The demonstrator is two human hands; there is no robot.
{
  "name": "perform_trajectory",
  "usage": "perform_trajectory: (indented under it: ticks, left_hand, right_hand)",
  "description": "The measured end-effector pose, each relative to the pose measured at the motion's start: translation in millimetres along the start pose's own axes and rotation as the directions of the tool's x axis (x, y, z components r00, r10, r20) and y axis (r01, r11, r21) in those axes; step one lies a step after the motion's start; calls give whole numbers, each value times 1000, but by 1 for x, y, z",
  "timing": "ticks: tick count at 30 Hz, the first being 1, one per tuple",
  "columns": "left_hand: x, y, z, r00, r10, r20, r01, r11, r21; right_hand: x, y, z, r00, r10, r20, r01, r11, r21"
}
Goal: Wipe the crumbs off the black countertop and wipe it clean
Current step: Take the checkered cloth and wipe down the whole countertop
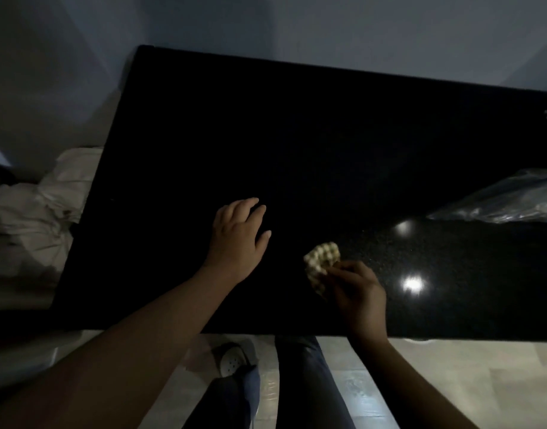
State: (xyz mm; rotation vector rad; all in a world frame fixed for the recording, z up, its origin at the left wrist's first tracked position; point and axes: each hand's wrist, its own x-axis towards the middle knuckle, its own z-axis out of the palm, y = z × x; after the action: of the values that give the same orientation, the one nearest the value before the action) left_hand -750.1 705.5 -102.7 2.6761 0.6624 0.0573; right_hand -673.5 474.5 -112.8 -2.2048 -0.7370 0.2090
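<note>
**Cloth held at the near edge of a dark countertop**

A black countertop (pixel 297 144) fills most of the view, its near edge running across the lower part of the frame. Two bright reflections are seen on its speckled surface, toward the right of the near edge. No crumbs can be made out on the countertop in the dim light.

The left hand (pixel 239 239) is laid palm down over the countertop, a little in from the near edge, with the fingers spread loosely and nothing held; whether the palm actually touches the surface cannot be told. The right hand (pixel 357 292) is placed closer to the near edge, just to the right of the left hand, and is closed around a small, pale, waffle-textured cloth (pixel 321 263). The cloth is pinched between thumb and fingers and sticks out from the hand toward the left hand, over the countertop.

A crumpled clear plastic bag (pixel 501 202) is seen lying on the countertop at its right end. Pale bundled fabric (pixel 40 209) is seen beyond the countertop's left end. Below the near edge, the person's legs in dark trousers (pixel 303 382) and a light perforated shoe (pixel 232 360) are visible on a pale floor (pixel 436 382).
</note>
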Motion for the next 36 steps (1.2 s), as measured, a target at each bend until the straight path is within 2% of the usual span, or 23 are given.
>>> perform_trajectory:
  ticks: [4,8,11,20,22,27,36]
  left_hand:
    - [-46,5,4,998,55,-28,-56,998,-30]
    - [-84,2,13,997,77,-6,-77,997,-24]
    - [-97,-3,19,997,73,-2,-73,997,-9]
    - [-101,-10,21,995,102,-5,-102,994,-49]
    - [-102,-9,18,994,110,4,-110,992,-64]
    - [-78,-11,6,998,42,-39,-45,995,-88]
    - [28,-30,-26,990,-78,-119,63,990,-123]
  right_hand:
    - [8,8,-12,990,104,-91,-109,993,-46]
    - [-22,12,-7,995,54,-87,-62,994,-89]
    - [-54,9,0,994,45,-99,-51,997,-60]
    - [-91,6,2,998,39,55,-40,999,29]
    - [-88,-3,-5,999,32,42,-33,999,30]
    - [-28,-30,-22,993,52,-107,-46,997,56]
    - [153,-40,-9,988,20,-152,-1,992,124]
